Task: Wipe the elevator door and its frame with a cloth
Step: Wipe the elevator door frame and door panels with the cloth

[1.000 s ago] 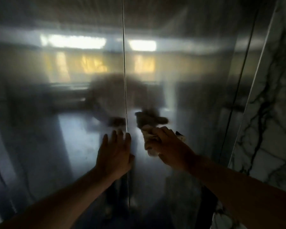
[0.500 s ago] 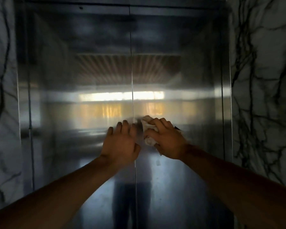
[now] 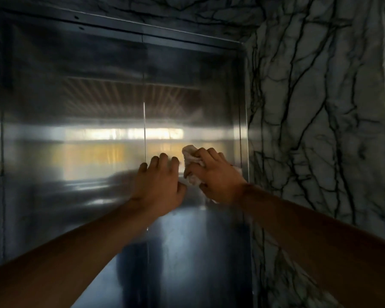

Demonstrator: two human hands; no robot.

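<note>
The steel elevator door fills the view, its two panels meeting at a centre seam. My right hand grips a crumpled pale cloth and presses it against the right panel at mid height. My left hand lies flat on the door over the seam, fingers straight and spread, just left of the cloth. The steel frame runs down the right side, with its top bar above the panels.
Veined white marble wall flanks the door on the right and continues above the frame. The polished door reflects bright lights and a dim figure. A narrow bright strip shows at the far right edge.
The view has lifted and turned to the right. Both hands have risen along the door and shifted rightward, the cloth now nearer the right frame.
</note>
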